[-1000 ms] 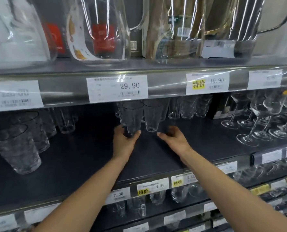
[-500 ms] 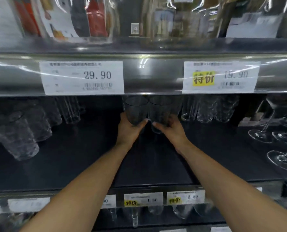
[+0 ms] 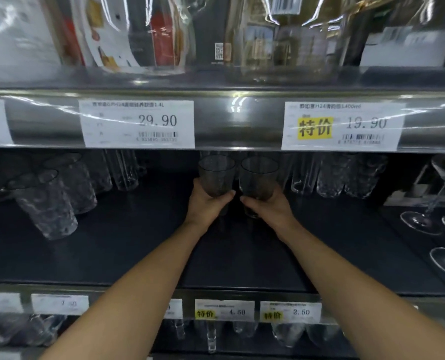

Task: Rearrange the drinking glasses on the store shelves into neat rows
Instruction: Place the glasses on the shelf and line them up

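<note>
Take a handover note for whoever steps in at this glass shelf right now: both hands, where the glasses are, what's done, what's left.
Left hand grips the left grey tumbler. Right hand grips the right grey tumbler. Both are upright, side by side, mid-shelf.
I cannot tell whether they are lifted or standing on the dark shelf.
Textured tumblers stand unevenly at the left, clear glasses at the back right, wine glasses far right.
Done: nothing clearly finished.
Left: set the pair in line, then probably straighten the left group.
</note>
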The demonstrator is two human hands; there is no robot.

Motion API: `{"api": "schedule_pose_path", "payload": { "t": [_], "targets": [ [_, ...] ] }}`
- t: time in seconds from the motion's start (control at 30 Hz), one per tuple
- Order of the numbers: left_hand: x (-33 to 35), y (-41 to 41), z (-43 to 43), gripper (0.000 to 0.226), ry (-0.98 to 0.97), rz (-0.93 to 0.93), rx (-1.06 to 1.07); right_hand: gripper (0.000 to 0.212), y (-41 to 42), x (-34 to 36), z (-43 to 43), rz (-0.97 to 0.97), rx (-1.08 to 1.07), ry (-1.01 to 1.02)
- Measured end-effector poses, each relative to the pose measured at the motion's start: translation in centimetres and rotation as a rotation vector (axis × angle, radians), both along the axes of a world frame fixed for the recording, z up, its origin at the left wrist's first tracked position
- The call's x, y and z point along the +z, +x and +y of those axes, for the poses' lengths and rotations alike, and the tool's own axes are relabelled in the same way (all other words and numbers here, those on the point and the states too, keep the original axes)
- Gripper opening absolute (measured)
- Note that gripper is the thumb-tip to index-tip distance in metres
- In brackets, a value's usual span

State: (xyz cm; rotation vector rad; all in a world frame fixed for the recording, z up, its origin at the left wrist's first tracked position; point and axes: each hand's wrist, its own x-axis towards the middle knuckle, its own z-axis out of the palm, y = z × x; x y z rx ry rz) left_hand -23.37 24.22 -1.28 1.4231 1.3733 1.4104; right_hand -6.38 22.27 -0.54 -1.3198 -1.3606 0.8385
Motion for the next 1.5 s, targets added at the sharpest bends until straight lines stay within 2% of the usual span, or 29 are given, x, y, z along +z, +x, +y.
{"api": "schedule_pose_path", "payload": {
  "t": [0.2,0.4,0.63,0.83,0.97,1.17,1.4,1.5],
  "targets": [
    [0.0,-2.2,-1.2,0.081,-0.082,0.049,-0.067,0.038,0.8,0.6,-1.4,0.051,0.100,-0.085],
    [2.2,-4.1,-6.4,0.033,-0.103,0.090,-0.165,0.037,1.5,1.3,-3.7,0.053,0.194,-0.149],
    [3.9,-7.4,-13.3,0.044,-0.025,-0.027,-0.086,0.042,-1.3,2.8,-8.3,-0.020,0.320,-0.109],
    [5.4,-12.6,-20.2,0.047,-0.007,-0.042,-0.008,0.041,-7.4,4.3,-13.1,-0.048,0.495,-0.085],
    [5.7,-17.1,-24.1,0.056,0.012,-0.034,0.102,0.060,-13.0,4.3,-15.7,0.007,0.590,-0.095],
    [5.3,-24.9,-28.3,0.064,-0.003,-0.037,0.234,0.064,-22.0,3.7,-18.0,0.056,0.676,-0.091],
    [5.4,-34.4,-30.5,0.065,-0.020,-0.005,0.316,0.063,-31.8,3.7,-19.9,0.046,0.641,-0.113],
    [5.6,-37.6,-30.6,0.058,-0.035,-0.009,0.298,0.052,-34.9,3.8,-20.3,0.065,0.579,-0.125]
  ]
}}
